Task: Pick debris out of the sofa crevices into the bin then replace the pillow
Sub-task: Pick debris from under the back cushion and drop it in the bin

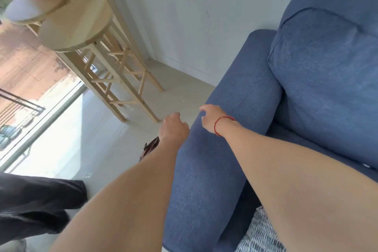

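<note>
The blue sofa's armrest [225,129] runs up the middle of the view, with the back cushion [327,71] at the right. My left hand [173,127] hovers over the floor just left of the armrest's far end. Only its back shows; the fingers are curled under and hidden. My right hand [210,118], with a red string at the wrist, reaches over the armrest's far end, fingers loosely bent and nothing visible in them. A grey-and-white striped pillow [259,235] lies on the seat at the bottom right. No bin is clearly in view.
A small brown object [151,147] peeks out on the floor under my left wrist. Two pale wooden stools [79,26] stand at the left by a wall and a glass door. A small speck [183,101] lies on the light floor. My dark trouser leg [41,200] is at bottom left.
</note>
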`<state>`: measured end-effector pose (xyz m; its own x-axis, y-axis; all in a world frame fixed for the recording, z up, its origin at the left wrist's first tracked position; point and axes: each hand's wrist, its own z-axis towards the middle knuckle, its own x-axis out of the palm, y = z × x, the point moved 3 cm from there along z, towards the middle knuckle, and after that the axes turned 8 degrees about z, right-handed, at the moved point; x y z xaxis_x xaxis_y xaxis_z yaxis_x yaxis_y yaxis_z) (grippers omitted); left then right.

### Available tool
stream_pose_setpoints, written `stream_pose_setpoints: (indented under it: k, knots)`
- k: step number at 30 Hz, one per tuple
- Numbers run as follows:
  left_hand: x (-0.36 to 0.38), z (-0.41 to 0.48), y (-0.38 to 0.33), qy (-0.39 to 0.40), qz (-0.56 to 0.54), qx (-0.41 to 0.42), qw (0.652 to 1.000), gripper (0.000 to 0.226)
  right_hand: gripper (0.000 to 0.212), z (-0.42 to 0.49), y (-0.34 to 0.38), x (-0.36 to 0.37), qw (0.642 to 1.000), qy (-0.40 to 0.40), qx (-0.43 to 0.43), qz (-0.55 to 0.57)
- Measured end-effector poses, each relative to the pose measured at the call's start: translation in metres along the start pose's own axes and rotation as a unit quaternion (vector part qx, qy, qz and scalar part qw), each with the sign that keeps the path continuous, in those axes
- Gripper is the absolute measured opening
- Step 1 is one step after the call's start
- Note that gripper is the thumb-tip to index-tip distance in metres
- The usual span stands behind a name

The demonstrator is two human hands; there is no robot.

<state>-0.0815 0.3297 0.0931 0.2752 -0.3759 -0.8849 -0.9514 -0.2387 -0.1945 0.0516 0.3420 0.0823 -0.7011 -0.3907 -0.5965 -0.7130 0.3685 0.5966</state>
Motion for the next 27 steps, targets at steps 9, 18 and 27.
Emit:
stream_pose_setpoints:
  k: [9, 18, 27]
  knots:
    - [0.027, -0.044, -0.162, -0.006, 0.067, 0.142, 0.988, 0.04, 0.044, -0.054, -0.126, -0.118, 0.988, -0.116, 0.084, 0.062]
    - [0.118, -0.116, -0.294, 0.052, 0.109, 0.247, 0.962, 0.041, 0.04, -0.126, -0.286, -0.174, 0.963, -0.166, 0.19, 0.093]
    - [0.216, -0.161, -0.373, 0.134, 0.163, 0.289, 0.934, 0.041, 0.04, -0.172, -0.432, -0.189, 0.941, -0.161, 0.271, 0.123]
